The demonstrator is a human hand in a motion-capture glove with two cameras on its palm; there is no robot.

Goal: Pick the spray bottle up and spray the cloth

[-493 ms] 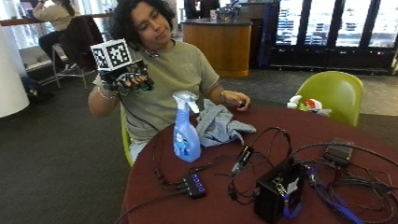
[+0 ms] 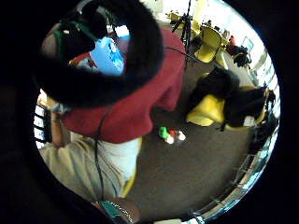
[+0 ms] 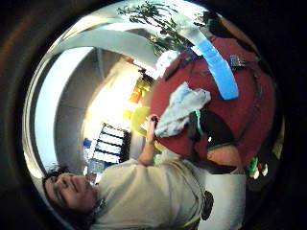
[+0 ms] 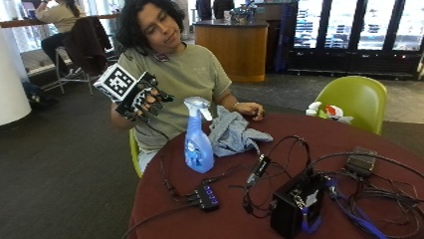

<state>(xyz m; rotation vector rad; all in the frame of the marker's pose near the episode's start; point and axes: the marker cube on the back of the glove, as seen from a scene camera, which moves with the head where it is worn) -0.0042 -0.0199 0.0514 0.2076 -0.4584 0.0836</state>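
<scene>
Gloved right hand point(image 4: 142, 99) is hovering raised beside the chest, fingers loosely spread, holding nothing; spray bottle point(image 4: 197, 137) is standing upright on the red table point(image 4: 411, 139), well apart from it; grey cloth point(image 4: 232, 132) is lying just beside the bottle; bare hand point(image 4: 248, 108) is resting near the cloth.

A blue spray bottle point(image 2: 108, 56) stands on the red round worktop point(image 2: 140, 100), partly hidden by a black loop of the glove. Beyond the worktop's edge, yellow chairs point(image 2: 205, 112) stand on brown floor point(image 2: 187, 177).

No readable text, labels, brands or numbers anywhere.
</scene>
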